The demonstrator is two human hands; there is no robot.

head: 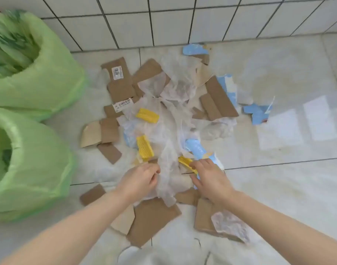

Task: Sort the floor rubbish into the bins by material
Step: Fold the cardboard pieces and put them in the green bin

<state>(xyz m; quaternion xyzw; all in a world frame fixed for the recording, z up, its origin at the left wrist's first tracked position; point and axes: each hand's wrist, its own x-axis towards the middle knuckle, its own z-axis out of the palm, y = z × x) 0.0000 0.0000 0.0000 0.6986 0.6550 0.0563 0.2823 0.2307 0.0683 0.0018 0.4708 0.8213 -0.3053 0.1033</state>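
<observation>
A heap of rubbish lies on the tiled floor: brown cardboard pieces (pixel 118 82), thin white plastic film (pixel 169 165), yellow foam nets (pixel 147 115) and blue-and-white torn packaging (pixel 258 112). My left hand (pixel 140 177) pinches the near edge of the white film. My right hand (pixel 209 177) grips a yellow foam net (pixel 185 162) lying beside a blue wrapper (pixel 197 149). Two bins lined with green bags stand at the left, one far (pixel 54 73) and one near (pixel 39 159).
A white tiled wall runs along the back. More cardboard (pixel 154 219) lies under my forearms, with a crumpled clear wrapper (pixel 230 226) at the near right. Bare floor tiles stretch out on the right side.
</observation>
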